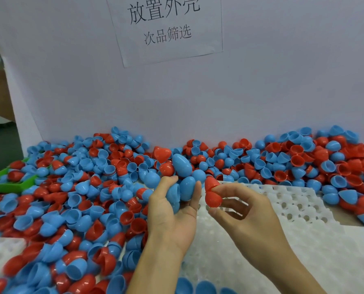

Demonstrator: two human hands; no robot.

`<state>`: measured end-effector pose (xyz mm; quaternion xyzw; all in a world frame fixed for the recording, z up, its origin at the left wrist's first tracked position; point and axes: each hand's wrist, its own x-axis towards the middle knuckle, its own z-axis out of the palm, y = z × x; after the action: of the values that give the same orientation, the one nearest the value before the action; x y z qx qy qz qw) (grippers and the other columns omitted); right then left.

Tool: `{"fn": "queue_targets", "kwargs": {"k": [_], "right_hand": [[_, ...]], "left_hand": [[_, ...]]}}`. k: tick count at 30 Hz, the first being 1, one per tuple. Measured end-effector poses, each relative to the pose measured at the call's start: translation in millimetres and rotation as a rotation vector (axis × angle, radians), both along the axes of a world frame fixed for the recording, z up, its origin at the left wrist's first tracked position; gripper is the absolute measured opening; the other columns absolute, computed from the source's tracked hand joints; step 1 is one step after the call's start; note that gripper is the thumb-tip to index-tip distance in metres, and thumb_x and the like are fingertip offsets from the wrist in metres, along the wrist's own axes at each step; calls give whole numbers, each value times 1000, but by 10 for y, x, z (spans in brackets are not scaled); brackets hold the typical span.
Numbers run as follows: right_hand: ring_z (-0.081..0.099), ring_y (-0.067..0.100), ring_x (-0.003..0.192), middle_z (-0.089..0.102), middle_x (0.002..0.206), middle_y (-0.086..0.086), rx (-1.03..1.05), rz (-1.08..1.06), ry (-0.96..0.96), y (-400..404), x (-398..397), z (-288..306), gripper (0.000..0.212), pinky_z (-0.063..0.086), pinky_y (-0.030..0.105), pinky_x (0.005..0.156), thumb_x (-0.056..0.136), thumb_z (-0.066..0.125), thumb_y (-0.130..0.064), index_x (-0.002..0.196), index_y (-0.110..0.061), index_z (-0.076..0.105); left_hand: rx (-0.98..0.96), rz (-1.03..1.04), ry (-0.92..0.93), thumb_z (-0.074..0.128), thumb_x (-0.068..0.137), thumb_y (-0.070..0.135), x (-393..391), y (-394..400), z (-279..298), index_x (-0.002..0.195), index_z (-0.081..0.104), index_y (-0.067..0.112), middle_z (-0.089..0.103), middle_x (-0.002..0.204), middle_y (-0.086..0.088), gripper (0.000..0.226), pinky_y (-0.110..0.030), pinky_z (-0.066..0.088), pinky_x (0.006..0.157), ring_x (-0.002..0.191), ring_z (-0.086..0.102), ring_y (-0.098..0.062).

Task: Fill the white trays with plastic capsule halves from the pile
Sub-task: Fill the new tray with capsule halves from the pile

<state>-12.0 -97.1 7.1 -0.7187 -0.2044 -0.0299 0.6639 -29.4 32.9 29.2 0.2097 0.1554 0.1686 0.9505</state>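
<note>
A big pile (75,200) of red and blue plastic capsule halves covers the table from the left edge to the far right. My left hand (172,215) is raised palm up and grips a clump of stacked blue and red halves (181,177). My right hand (244,211) pinches a stack of red halves (212,194) just to the right of that clump, above the white tray (304,209). The tray's round pockets near my hands look bare. Blue halves (204,288) sit in the tray's nearest row at the bottom edge.
A second white tray (1,251) lies at the lower left, partly buried by the pile. A green tray (9,185) sits at the far left. A white board (261,92) with a paper sign (166,28) stands behind the pile.
</note>
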Motion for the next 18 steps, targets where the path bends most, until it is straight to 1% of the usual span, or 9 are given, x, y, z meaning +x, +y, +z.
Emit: {"fn": "queue_targets", "kwargs": {"k": [3,5,8,10,12,13,15,16,18], "right_hand": [[72,5,87,74,97,-17,14,19,-22,-5,-5,3,24,55,14,74,81,78,-8,96,-26,76],[73,7,86,75,95,-16,36,38,-30,-3,-6,9,20,56,16,75,88,70,-10,97,-28,76],[74,10,85,77,90,-11,64,59,-2,-1,-6,11,24,57,18,71,96,58,-9,99,-25,75],[74,11,84,77,88,-8,58,53,8,-3,-3,11,28,58,20,71,99,53,-7,98,-24,75],[74,10,83,76,86,-9,44,39,-1,-1,2,10,32,58,20,70,100,50,-5,97,-24,75],[74,10,82,76,86,-10,35,26,-8,0,6,7,32,57,19,70,99,50,-4,97,-24,75],[74,10,79,75,87,-13,15,0,-28,1,12,1,28,57,19,69,97,56,-3,98,-24,75],[74,9,79,75,89,-15,10,-10,-40,3,10,0,26,57,18,69,95,59,-4,98,-25,75],[74,9,77,75,91,-16,7,-24,-66,6,6,0,23,57,18,68,92,66,-8,98,-28,75]], "left_hand": [[-25,-6,-1,71,70,3,-9,2,6,73,78,5,74,77,-15,7,-31,58,52,63,73,-27],[-28,3,4,70,75,2,-12,11,-1,82,76,4,74,79,-16,9,-31,59,53,64,73,-26],[-10,10,7,67,82,3,-5,22,-15,87,75,4,73,87,-17,10,-32,60,56,70,72,-26],[5,5,16,66,84,2,-4,25,-11,86,75,3,72,88,-18,10,-33,61,57,70,72,-27],[11,5,23,66,84,2,7,21,-21,77,77,5,72,88,-19,13,-33,61,57,72,72,-27],[10,5,27,66,83,3,10,15,-18,76,78,5,71,89,-19,13,-32,61,57,75,72,-28],[2,3,32,68,79,2,15,5,-14,86,75,4,71,93,-20,10,-33,61,57,78,72,-29],[5,0,27,70,75,2,15,0,-20,90,74,3,71,94,-21,16,-33,61,57,78,72,-29],[10,-8,22,71,69,4,10,-5,-17,92,75,3,72,94,-21,23,-33,61,56,76,73,-29]]}}
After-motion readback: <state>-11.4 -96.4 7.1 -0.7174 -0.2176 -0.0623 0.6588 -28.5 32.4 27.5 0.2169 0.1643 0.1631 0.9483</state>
